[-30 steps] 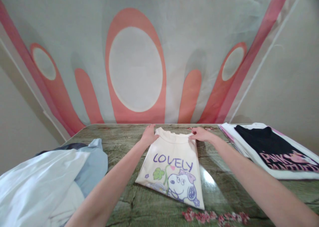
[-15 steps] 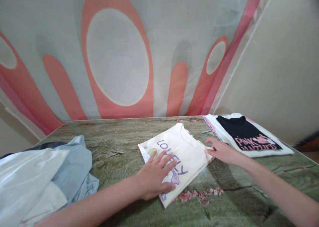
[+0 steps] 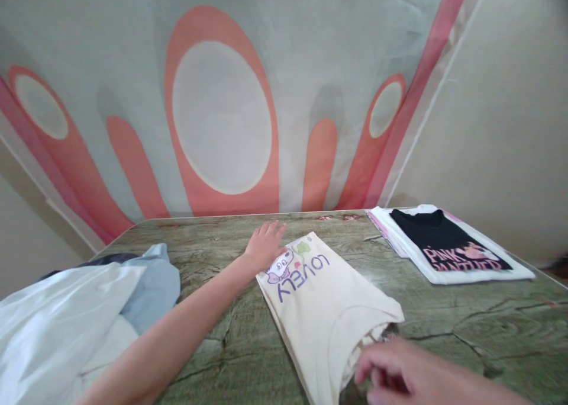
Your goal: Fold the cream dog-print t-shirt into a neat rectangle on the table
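Note:
A folded cream T-shirt (image 3: 323,304) with "LOVELY" lettering and a cartoon dog print lies on the table at the centre. Its print end points away from me, and its collar faces the lower right. My left hand (image 3: 265,248) rests at the far left corner of the shirt, fingers stretched out and partly covering the dog print. Close beside the collar is my right hand (image 3: 394,369), slightly blurred, with bent fingers and a gap between thumb and forefinger. Nothing shows between those fingers.
A wood-patterned table (image 3: 213,239) stands against a wall with pink shapes. Loose white clothing (image 3: 66,316) and a light blue garment (image 3: 155,286) are heaped at the left. At the right lies a stack of folded shirts (image 3: 448,245), a black printed one on top.
The cream T-shirt has been turned around, its collar swinging from the far side toward me at the right. My left hand moved to the far print end, my right hand nearer to me.

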`<state>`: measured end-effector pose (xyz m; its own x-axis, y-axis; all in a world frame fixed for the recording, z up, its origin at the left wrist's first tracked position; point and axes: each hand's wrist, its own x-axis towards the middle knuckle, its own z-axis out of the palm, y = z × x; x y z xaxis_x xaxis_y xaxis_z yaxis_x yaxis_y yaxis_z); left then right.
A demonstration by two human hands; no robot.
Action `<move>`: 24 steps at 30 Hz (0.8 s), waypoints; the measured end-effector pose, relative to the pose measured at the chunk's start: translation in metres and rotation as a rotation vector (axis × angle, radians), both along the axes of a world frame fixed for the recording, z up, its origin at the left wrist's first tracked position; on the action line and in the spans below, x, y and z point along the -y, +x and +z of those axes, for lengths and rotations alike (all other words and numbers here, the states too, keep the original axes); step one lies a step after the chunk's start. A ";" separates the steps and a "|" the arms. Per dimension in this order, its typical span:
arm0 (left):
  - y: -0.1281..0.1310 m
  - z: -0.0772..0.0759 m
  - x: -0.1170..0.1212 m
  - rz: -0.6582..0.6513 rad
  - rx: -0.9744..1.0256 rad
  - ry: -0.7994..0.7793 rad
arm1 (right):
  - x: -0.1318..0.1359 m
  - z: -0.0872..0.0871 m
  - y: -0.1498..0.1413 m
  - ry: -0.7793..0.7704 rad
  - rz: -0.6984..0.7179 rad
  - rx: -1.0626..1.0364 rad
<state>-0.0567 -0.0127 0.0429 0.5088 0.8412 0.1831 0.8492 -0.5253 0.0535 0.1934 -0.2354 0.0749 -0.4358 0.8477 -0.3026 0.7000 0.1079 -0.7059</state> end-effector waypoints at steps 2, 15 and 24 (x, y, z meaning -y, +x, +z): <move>-0.003 -0.005 0.010 0.063 0.051 -0.080 | -0.032 -0.006 0.023 0.171 -0.169 0.019; -0.034 -0.002 0.000 0.113 0.393 -0.175 | -0.037 -0.044 0.020 0.073 -0.128 -0.022; -0.052 0.019 0.088 -0.006 0.213 -0.271 | -0.013 -0.040 0.039 0.351 0.080 0.054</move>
